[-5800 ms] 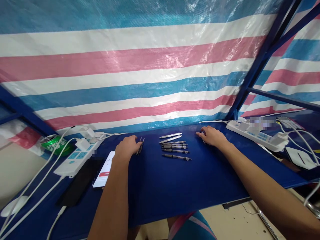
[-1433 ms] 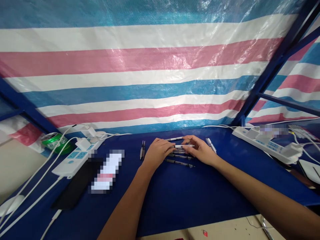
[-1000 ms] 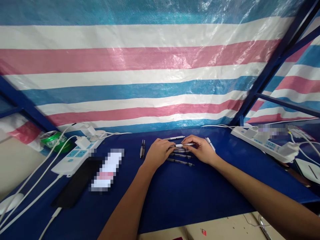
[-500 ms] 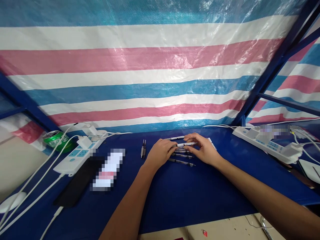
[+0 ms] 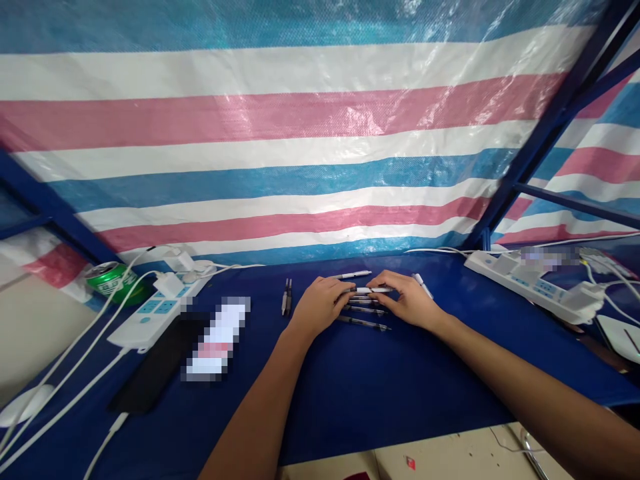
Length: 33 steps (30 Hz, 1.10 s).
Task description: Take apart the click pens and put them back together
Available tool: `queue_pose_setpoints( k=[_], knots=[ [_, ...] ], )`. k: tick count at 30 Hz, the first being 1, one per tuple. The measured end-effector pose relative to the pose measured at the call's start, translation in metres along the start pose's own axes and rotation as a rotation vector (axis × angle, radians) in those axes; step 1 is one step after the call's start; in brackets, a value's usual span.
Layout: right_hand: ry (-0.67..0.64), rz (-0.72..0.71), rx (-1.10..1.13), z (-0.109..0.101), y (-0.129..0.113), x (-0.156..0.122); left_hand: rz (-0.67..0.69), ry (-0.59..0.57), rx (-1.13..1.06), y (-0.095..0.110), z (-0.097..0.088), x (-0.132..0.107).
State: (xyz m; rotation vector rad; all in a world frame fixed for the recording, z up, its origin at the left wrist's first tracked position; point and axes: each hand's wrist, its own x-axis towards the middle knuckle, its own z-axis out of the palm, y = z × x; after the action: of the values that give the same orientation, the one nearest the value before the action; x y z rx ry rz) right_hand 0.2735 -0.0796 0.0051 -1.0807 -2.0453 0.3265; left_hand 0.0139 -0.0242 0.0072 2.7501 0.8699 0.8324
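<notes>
Two bare hands were working close together over a loose group of pens on a blue table covering (image 5: 350,400). The left hand (image 5: 320,305) and the right hand (image 5: 410,303) both lay palm down, with their fingers curled inward in a narrow hold and nearly meeting. A white pen (image 5: 371,290) lay crosswise between them, held at its left part by the left fingers (image 5: 345,291) and at its right part by the right fingers (image 5: 381,281); whether it was lifted off the covering could not be told. Just beyond those fingertips lay a slim silver-and-black pen (image 5: 353,275). Just below them, three dark pens (image 5: 364,311) lay almost parallel, partly under the hands. A white-barrelled pen (image 5: 423,286) lay tilted just beyond the right fingers, and a narrow pair of dark pens (image 5: 287,297) stood apart to the left of the left fingers. Farther left of the fingers were a white power strip (image 5: 155,313), a black phone (image 5: 155,365), a pixelated white object (image 5: 216,340) and a green can (image 5: 107,280). Well to the right of the fingers lay a second white power strip (image 5: 530,288). A striped plastic tarpaulin (image 5: 260,133) hung beyond the hands.
</notes>
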Motion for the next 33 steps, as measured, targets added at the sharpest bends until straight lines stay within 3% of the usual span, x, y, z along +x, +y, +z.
queue_pose_setpoints(
  k=[5, 10, 16, 20, 25, 29, 33],
  knots=[
    [0.062, 0.01, -0.072, -0.007, -0.001, -0.001, -0.03, 0.032, 0.008, -0.002, -0.003, 0.0],
    [0.134, 0.064, -0.089, -0.01, 0.005, -0.001, -0.084, 0.164, -0.065, -0.003, -0.005, 0.002],
    [0.219, 0.197, -0.067, -0.012, 0.01, -0.003, -0.297, 0.281, -0.089, -0.009, -0.009, 0.001],
    [0.231, 0.27, -0.077, -0.014, 0.015, -0.003, -0.46, 0.224, 0.139, -0.02, -0.017, -0.004],
    [0.227, 0.381, -0.181, -0.028, 0.038, -0.004, -0.643, 0.024, 0.344, -0.032, -0.025, -0.013],
    [0.185, 0.551, -0.331, -0.047, 0.059, -0.005, -0.695, -0.042, 0.426, -0.036, -0.028, -0.017],
    [0.047, 0.759, -0.563, -0.061, 0.073, -0.009, -0.67, -0.052, 0.465, -0.036, -0.029, -0.016]
  ],
)
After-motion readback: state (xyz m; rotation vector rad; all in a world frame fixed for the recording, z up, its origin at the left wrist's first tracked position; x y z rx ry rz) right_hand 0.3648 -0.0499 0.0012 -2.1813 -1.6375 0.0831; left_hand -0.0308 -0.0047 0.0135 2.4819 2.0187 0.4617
